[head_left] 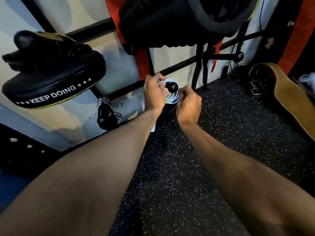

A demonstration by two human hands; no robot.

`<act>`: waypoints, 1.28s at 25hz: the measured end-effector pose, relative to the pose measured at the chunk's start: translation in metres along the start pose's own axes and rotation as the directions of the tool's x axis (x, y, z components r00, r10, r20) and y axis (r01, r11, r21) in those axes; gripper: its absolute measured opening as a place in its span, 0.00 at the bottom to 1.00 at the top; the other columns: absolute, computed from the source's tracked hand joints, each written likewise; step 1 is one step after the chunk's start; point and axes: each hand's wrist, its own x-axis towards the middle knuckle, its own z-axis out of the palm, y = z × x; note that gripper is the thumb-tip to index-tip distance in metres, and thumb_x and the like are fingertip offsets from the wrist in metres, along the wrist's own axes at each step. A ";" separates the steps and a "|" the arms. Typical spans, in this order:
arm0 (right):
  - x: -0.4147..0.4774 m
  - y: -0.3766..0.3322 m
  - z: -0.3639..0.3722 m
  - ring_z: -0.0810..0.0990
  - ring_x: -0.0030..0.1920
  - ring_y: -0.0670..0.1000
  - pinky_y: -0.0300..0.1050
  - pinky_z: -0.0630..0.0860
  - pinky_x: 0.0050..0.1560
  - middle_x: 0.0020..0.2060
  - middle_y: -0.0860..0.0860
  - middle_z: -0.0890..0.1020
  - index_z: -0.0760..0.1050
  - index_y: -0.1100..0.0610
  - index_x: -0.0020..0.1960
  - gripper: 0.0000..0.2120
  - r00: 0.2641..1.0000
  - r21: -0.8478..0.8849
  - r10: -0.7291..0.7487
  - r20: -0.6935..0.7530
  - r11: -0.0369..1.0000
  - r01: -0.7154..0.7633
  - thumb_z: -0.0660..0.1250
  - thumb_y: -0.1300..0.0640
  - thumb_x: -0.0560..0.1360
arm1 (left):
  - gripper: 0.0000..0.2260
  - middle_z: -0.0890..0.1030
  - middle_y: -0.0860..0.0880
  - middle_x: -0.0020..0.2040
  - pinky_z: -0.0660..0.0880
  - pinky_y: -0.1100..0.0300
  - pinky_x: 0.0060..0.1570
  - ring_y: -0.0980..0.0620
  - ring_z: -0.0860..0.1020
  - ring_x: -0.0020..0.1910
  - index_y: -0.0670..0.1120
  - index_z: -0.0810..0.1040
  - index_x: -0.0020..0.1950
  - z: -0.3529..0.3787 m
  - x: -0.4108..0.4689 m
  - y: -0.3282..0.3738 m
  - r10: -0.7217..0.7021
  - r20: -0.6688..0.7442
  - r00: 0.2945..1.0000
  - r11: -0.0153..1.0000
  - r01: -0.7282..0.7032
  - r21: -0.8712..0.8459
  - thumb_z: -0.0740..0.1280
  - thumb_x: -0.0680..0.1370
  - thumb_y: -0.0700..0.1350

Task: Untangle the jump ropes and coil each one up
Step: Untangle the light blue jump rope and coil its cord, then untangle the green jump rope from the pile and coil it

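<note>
1. A pale, coiled jump rope [173, 99] sits looped over a black ball-tipped peg [172, 87] on the wall rack, low above the speckled floor [170, 167].
2. The left hand [154, 93] grips the coil's upper left side.
3. The right hand [189, 103] curls against the coil's right edge; I cannot tell whether it pinches the rope.

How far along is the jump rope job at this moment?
Looks done: one pale jump rope is gathered in loops, with no tangle visible. In hand: the left hand and right hand hold this coil at the black-knobbed rack peg, seemingly hanging it. Left: unclear, since no other rope shows here.
</note>
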 end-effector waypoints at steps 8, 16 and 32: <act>0.016 -0.001 0.035 0.73 0.68 0.58 0.47 0.70 0.67 0.67 0.59 0.76 0.68 0.60 0.73 0.27 0.773 0.043 0.155 0.615 0.972 -0.229 0.56 0.73 0.75 | 0.28 0.62 0.44 0.78 0.64 0.56 0.70 0.42 0.66 0.72 0.49 0.65 0.77 0.012 0.039 -0.033 -0.124 0.344 0.931 0.924 -0.018 0.382 0.57 0.78 0.31; -0.024 -0.005 0.022 0.75 0.67 0.53 0.50 0.67 0.73 0.67 0.54 0.76 0.56 0.52 0.79 0.35 0.794 0.157 0.256 0.551 0.903 -0.400 0.60 0.69 0.75 | 0.35 0.49 0.40 0.80 0.64 0.52 0.68 0.38 0.61 0.75 0.51 0.51 0.80 -0.029 0.016 -0.027 -0.177 0.495 0.851 0.911 -0.049 0.410 0.64 0.78 0.38; -0.310 0.068 -0.313 0.81 0.56 0.60 0.54 0.79 0.56 0.55 0.59 0.83 0.78 0.57 0.60 0.15 0.710 -0.514 0.592 0.382 0.774 -0.369 0.63 0.61 0.74 | 0.09 0.81 0.45 0.54 0.79 0.48 0.53 0.44 0.82 0.50 0.49 0.80 0.49 -0.052 -0.327 0.135 -0.292 0.844 0.449 0.926 -0.088 0.368 0.62 0.80 0.39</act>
